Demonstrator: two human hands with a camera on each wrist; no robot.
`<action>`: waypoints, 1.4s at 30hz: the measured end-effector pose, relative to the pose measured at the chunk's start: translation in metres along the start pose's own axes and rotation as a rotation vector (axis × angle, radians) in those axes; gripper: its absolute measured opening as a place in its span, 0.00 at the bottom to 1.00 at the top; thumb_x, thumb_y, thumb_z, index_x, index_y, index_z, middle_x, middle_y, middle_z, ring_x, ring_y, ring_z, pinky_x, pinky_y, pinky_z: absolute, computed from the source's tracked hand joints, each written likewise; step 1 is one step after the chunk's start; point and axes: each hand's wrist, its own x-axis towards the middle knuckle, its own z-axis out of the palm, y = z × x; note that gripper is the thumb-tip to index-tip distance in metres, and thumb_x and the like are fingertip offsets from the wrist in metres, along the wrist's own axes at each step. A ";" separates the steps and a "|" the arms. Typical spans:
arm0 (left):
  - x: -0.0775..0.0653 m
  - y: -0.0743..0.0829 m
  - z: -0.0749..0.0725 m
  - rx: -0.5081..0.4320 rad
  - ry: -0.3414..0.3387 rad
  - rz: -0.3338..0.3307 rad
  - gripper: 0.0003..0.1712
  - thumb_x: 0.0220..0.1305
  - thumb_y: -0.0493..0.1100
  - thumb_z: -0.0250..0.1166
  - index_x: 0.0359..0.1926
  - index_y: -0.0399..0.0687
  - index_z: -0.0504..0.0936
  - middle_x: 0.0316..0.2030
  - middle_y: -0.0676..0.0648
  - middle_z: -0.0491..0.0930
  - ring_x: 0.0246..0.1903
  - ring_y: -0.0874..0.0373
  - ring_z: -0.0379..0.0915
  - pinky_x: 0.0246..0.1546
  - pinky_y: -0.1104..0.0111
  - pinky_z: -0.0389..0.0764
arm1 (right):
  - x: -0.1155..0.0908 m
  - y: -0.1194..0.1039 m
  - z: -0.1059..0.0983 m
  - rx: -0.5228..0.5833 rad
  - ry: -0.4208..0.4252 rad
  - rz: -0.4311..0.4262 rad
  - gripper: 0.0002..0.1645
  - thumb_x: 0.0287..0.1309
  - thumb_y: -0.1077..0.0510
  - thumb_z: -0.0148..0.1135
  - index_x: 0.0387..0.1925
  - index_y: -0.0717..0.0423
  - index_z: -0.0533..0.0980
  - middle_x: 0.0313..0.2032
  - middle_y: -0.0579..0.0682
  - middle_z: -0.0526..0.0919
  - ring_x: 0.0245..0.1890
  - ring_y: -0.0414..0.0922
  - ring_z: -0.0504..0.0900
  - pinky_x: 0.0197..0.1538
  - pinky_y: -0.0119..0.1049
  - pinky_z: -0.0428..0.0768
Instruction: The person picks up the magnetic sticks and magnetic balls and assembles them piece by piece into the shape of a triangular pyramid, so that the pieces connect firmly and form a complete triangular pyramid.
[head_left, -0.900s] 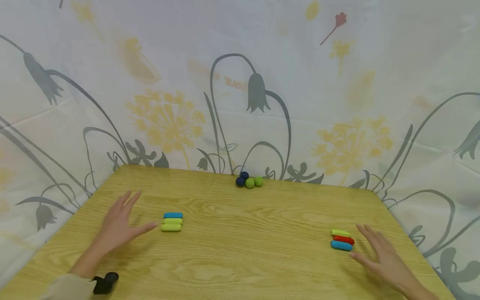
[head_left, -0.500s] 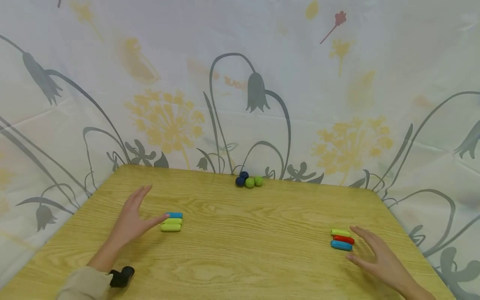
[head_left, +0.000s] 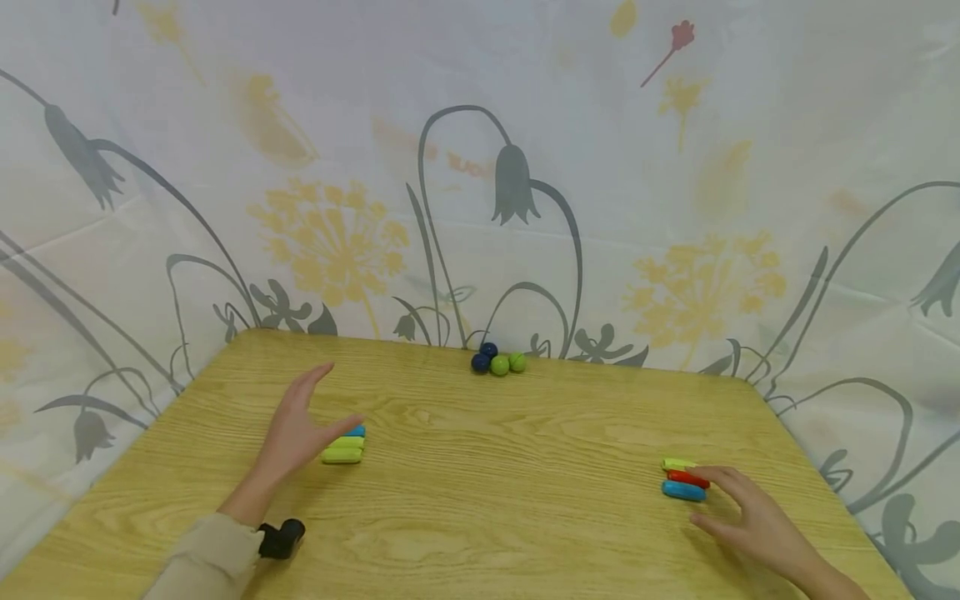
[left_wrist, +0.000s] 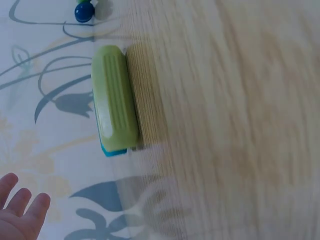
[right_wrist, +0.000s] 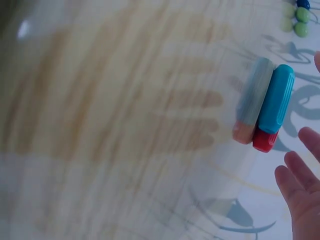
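My left hand [head_left: 294,435] hovers with fingers spread beside a row of short, ridged, rounded bars. That row has a blue bar [head_left: 356,432] at the back, partly behind the thumb, then two yellow-green bars [head_left: 342,456]. In the left wrist view the nearest yellow-green bar [left_wrist: 114,100] hides most of the others; fingertips [left_wrist: 37,206] show low at left. On the right, my right hand [head_left: 761,525] is held with thumb and fingers apart, its index fingertip overlapping the end of a red bar [head_left: 682,477]. A yellow-green bar [head_left: 675,464] and a blue bar [head_left: 683,492] flank it.
Two dark blue balls [head_left: 480,363] and two green balls [head_left: 500,366] sit together at the back edge of the wooden table [head_left: 510,517]. A flower-printed curtain [head_left: 345,100] stands behind. A black wrist device [head_left: 282,538] is on my left wrist.
My left hand has moved right, its thumb now over the left row's back bar. My right hand has shifted slightly left, its index finger lower and over the red bar. The bars stay put.
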 end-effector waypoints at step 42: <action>0.051 0.036 0.079 -0.275 -0.031 -0.033 0.40 0.54 0.42 0.70 0.65 0.40 0.63 0.63 0.37 0.60 0.62 0.41 0.54 0.58 0.54 0.64 | 0.023 0.003 0.003 0.151 -0.204 -0.023 0.18 0.46 0.63 0.70 0.42 0.64 0.78 0.32 0.44 0.78 0.29 0.33 0.74 0.29 0.30 0.75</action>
